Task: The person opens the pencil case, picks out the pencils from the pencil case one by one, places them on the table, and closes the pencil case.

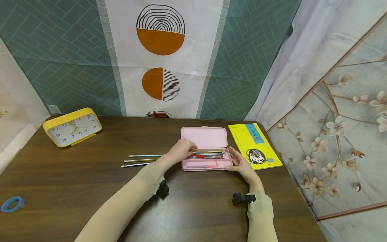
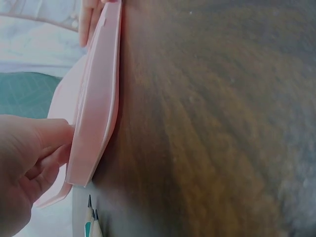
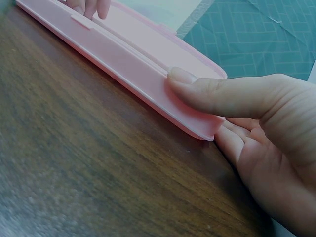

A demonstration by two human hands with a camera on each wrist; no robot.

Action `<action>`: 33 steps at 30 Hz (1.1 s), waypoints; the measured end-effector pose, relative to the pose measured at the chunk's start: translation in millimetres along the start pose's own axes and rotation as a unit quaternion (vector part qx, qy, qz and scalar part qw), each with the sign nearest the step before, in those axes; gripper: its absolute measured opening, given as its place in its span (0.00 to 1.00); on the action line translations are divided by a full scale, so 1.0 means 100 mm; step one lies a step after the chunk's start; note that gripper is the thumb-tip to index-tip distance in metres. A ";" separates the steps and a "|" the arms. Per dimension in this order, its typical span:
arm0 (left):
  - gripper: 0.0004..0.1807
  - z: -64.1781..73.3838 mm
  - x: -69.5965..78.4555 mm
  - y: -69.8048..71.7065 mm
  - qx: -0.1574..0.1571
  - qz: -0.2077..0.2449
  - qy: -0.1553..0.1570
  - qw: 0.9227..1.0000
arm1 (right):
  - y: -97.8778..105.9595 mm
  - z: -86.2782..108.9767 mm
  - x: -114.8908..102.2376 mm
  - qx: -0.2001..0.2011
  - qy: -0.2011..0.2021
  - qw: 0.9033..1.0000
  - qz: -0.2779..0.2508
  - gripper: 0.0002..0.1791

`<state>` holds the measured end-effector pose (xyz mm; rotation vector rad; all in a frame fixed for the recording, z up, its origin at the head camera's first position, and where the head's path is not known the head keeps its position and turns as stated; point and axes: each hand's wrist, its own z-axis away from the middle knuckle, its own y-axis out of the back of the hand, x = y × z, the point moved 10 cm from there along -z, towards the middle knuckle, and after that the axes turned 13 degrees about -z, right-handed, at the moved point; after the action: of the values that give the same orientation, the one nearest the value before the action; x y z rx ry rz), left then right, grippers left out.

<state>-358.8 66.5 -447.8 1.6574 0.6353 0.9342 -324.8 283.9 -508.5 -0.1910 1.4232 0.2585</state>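
Observation:
A pink pencil case (image 1: 204, 169) lies open on the table, its lid (image 1: 204, 137) folded back. Several pencils (image 1: 211, 153) and a red pen (image 1: 198, 156) lie in its long back compartment; a slim pale item rests in the front one. My left hand (image 1: 179, 151) reaches over the case's left end, thumb and fingers curled at the left end of a pencil, fingertips partly hidden. With my right hand (image 3: 266, 113) I grip the case's right end, thumb on the front wall, fingers behind the corner. Three pencils (image 1: 136, 161) lie left of the case, partly behind my left wrist.
A yellow booklet (image 1: 242, 141) lies right of the case, close to my right hand. At the back left stands a yellow clock (image 1: 74, 129). A blue ring (image 1: 12, 204), like a tape roll, lies near the left edge. Fabric hangs behind the table.

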 end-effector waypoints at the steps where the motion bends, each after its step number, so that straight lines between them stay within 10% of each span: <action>1: 0.09 0.00 0.00 0.00 0.000 -0.001 0.001 1.000 | 0.00 0.00 0.00 -0.001 0.001 1.000 0.000 0.54; 21: 0.12 0.04 -0.06 0.10 0.023 0.069 0.029 0.997 | -0.02 0.01 -0.01 -0.013 0.007 1.000 -0.013 0.52; 33: 0.14 0.25 -0.07 0.49 0.069 0.066 -0.014 0.995 | 0.00 0.01 0.01 -0.003 -0.003 1.000 -0.004 0.55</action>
<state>-344.6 34.2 -405.8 1.8508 0.5862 0.9778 -323.8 284.2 -509.2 -0.2008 1.4159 0.2579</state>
